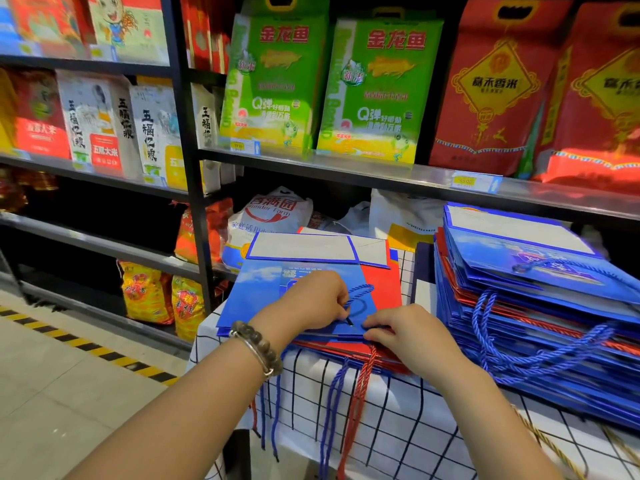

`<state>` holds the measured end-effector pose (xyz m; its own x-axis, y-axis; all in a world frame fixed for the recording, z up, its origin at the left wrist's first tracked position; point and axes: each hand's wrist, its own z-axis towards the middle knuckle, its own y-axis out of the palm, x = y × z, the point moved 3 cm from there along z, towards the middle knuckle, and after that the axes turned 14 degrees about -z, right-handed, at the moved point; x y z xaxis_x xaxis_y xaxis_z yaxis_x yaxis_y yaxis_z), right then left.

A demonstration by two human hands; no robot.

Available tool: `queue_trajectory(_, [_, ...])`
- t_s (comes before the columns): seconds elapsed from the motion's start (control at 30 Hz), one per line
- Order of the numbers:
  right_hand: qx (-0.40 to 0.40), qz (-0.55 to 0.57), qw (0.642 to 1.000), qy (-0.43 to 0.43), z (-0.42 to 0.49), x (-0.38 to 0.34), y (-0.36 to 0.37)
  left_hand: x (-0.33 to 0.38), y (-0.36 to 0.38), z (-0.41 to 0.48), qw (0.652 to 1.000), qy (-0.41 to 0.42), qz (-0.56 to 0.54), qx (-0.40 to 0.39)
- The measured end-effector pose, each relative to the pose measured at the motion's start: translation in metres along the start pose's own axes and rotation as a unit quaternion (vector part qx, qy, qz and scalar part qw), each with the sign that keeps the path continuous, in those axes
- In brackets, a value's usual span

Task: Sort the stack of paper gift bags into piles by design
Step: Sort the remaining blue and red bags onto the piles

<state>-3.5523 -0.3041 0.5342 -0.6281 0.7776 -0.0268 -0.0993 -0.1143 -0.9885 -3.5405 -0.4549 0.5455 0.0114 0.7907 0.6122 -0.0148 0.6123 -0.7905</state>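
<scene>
Checked tablecloth (381, 410) carries the work. The left hand (311, 299) curls over a blue gift bag (249, 299) and pinches its blue cord handle (363, 292). Just beside it, the right hand (405, 332) pinches the same bag's near edge. A red bag (381, 285) lies beneath, and the tall stack of bags (536, 306) sits right of both hands.

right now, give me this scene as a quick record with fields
place: shop aisle, table with checked cloth beside shelves of rice packs
left hand: pinches the cord of the blue bag
right hand: holds the blue bag's near edge
front pile: blue bag on top, red bags under it
stack: on the right, tall, blue and red mixed
progress: most bags likely still unsorted
</scene>
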Motion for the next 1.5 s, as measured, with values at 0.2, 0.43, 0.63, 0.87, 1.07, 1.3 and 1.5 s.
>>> queue_trajectory(0.2, [-0.007,0.006,1.0,0.007,0.004,0.0,0.0,0.003,0.002,0.0,0.998,-0.002,0.057,-0.026])
queue_trajectory(0.43, [0.014,-0.015,1.0,0.009,0.004,0.0,0.0,-0.003,0.006,0.002,0.998,0.047,0.024,-0.037])
queue_trajectory(0.63, [0.022,-0.028,0.999,-0.005,0.001,0.0,0.002,0.012,-0.005,-0.004,0.958,0.131,0.256,0.009])
queue_trajectory(0.87, [0.028,-0.031,0.999,-0.009,0.001,0.0,0.007,0.018,0.003,-0.001,0.96,0.162,0.229,-0.014])
queue_trajectory(1.07, [0.03,-0.03,0.999,-0.013,0.001,0.0,0.008,0.008,0.008,0.004,0.989,0.101,0.103,-0.029])
queue_trajectory(1.3, [0.035,-0.033,0.999,-0.014,0.0,0.0,0.009,0.005,0.002,0.001,0.996,0.083,-0.034,0.022])
queue_trajectory(1.5, [0.038,-0.036,0.998,-0.018,-0.001,0.0,0.009,0.002,0.007,0.0,0.994,0.069,-0.065,0.049])
